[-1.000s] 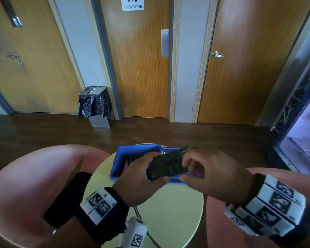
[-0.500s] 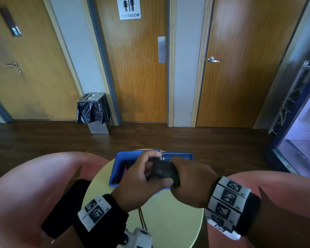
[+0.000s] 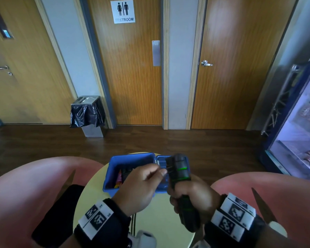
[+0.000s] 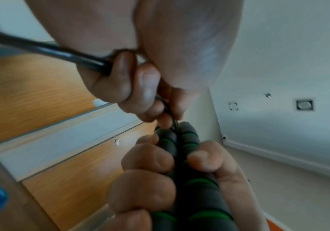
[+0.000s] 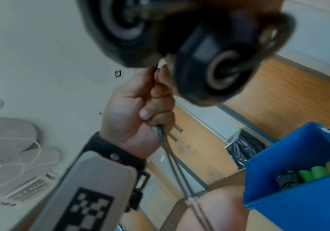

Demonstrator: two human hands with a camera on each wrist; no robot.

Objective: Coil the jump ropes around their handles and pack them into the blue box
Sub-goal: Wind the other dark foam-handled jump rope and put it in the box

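My right hand [image 3: 182, 196] grips a pair of black jump-rope handles [image 3: 179, 170] with green rings, held together and upright above the right end of the blue box [image 3: 115, 163]. My left hand [image 3: 159, 174] pinches the black rope [image 4: 41, 49] beside the handles' upper part. In the left wrist view the rope runs through my left fingers [image 4: 124, 87] down to the handles [image 4: 190, 140]. In the right wrist view the handle ends [image 5: 209, 65] fill the top, and loose rope strands [image 5: 172, 156] hang below my left hand [image 5: 140, 109]. The blue box [image 5: 290, 195] holds other handles, green and yellow.
The box stands on a small round yellow table [image 3: 161, 221]. Pink chairs flank it left [image 3: 25, 185] and right [image 3: 276, 190]; a black flat object [image 3: 57, 212] lies on the left one. A lined bin [image 3: 88, 115] and wooden doors are across the floor; a fridge [image 3: 302, 131] stands at right.
The handles turned from lying across to standing upright. My right hand shifted to grip them from below, and my left hand left the handles and now pinches the rope.
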